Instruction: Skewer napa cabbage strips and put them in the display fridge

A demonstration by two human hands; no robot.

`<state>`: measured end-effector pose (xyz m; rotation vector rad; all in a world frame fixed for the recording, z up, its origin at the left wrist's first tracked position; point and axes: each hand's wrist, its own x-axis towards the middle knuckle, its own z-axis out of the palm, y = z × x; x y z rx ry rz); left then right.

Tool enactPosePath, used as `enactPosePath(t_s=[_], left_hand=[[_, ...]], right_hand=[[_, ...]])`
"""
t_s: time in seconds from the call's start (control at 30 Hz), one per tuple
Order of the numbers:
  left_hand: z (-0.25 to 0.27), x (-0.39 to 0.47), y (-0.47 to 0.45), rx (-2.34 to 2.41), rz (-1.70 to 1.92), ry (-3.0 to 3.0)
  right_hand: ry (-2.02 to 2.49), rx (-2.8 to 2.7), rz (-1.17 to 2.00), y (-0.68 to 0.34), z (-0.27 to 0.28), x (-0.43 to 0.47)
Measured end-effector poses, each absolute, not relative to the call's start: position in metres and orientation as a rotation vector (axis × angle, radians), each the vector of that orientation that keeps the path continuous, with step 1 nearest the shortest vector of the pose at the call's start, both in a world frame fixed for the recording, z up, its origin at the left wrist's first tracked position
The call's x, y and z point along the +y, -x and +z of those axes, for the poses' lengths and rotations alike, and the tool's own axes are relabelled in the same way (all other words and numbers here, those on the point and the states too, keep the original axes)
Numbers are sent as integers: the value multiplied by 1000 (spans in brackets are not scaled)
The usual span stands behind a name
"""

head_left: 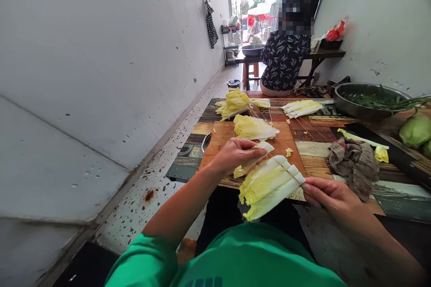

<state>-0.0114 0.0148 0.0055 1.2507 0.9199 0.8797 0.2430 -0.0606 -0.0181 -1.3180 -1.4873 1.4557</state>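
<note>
My left hand (234, 154) pinches a single pale cabbage strip (254, 158) above the near edge of a wooden cutting board (218, 141). My right hand (328, 193) holds the end of a thin wooden skewer (285, 168) that carries several cabbage strips (267, 186) side by side, hanging over my lap. A stack of cut cabbage pieces (253, 128) lies in the middle of the board.
Two more cabbage piles (233, 103) (301, 107) lie at the table's far end. A crumpled rag (355, 163), a metal bowl of greens (367, 98) and a green vegetable (415, 130) sit to the right. A seated person (284, 60) is beyond the table. A wall runs along the left.
</note>
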Motion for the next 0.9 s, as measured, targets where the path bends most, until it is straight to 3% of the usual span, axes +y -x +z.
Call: enactPosePath(t_s=[0.17, 0.9], left_hand=[[-4, 20, 4, 849, 1035, -1366], [2, 20, 16, 845, 1220, -1126]], right_hand=[[1308, -1523, 1327, -245, -17, -56], [1347, -1498, 1320, -263, -15, -58]])
